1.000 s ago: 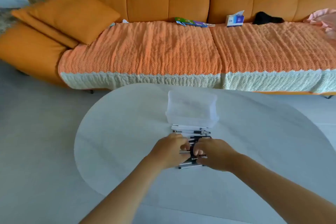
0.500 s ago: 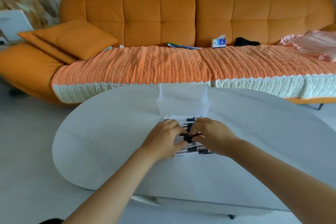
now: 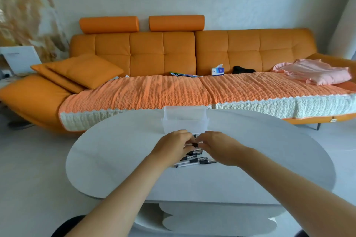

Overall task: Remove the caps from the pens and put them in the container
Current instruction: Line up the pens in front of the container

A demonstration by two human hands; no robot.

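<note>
Crosswise, pen (image 3: 196, 144) left-right, left hand (image 3: 173, 143), right hand (image 3: 218, 147) pinching

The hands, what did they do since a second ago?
The left hand and right hand lifted one pen off the table toward the container, pinching it between them. The camera tilted up. The container and remaining pens stayed put.

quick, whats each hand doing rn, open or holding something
left hand: fingers curled, grips one end of a pen
right hand: fingers curled, pinches the other end of the same pen
</note>
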